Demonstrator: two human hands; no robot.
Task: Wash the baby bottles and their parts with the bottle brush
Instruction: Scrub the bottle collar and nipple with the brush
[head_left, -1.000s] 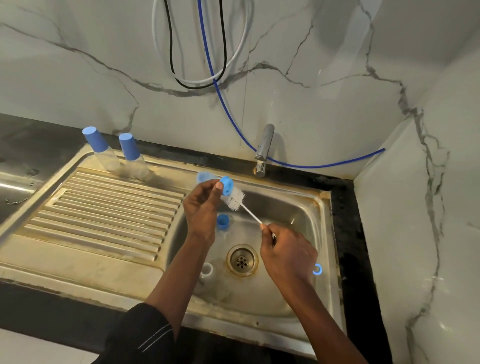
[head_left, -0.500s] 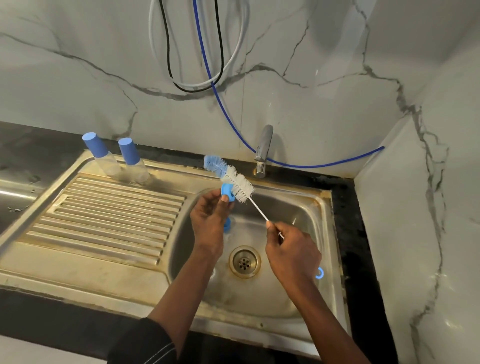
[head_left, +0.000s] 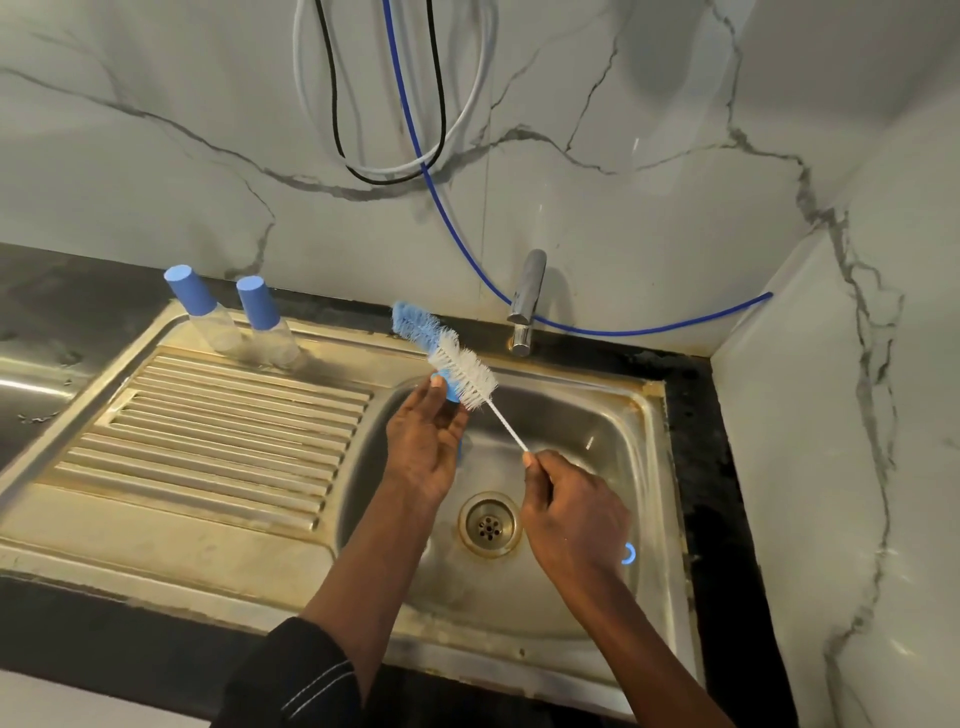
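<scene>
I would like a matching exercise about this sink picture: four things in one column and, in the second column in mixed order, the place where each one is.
Things
1. bottle brush
2. capped bottles
3. blue ring
4. small blue part

Places
A. on the floor of the sink basin, beside the wrist of the right hand
B. standing at the back of the drainboard
C. in the fingers of the left hand
D. held by its wire handle in the right hand

Pairs: 1-D, 2-B, 3-A, 4-C.
</scene>
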